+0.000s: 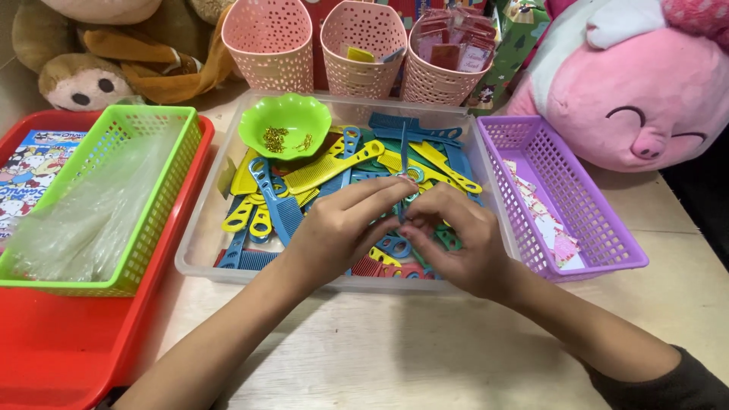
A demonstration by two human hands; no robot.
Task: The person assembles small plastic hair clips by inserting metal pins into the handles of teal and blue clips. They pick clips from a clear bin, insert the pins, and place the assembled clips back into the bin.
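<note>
My left hand (342, 228) and my right hand (456, 239) meet over a clear plastic tray (199, 250) full of several yellow, blue, teal and red combs (319, 175). Together the fingers pinch a thin teal comb (403, 152) that stands upright, its ring end between the fingertips. A green scalloped bowl (292, 121) with small gold rings sits in the tray's far left corner.
A green basket (163, 205) of clear plastic bags rests on a red tray (68, 349) at left. A purple basket (600, 228) with cards is at right. Three pink perforated cups (269, 45) and plush toys (638, 91) line the back.
</note>
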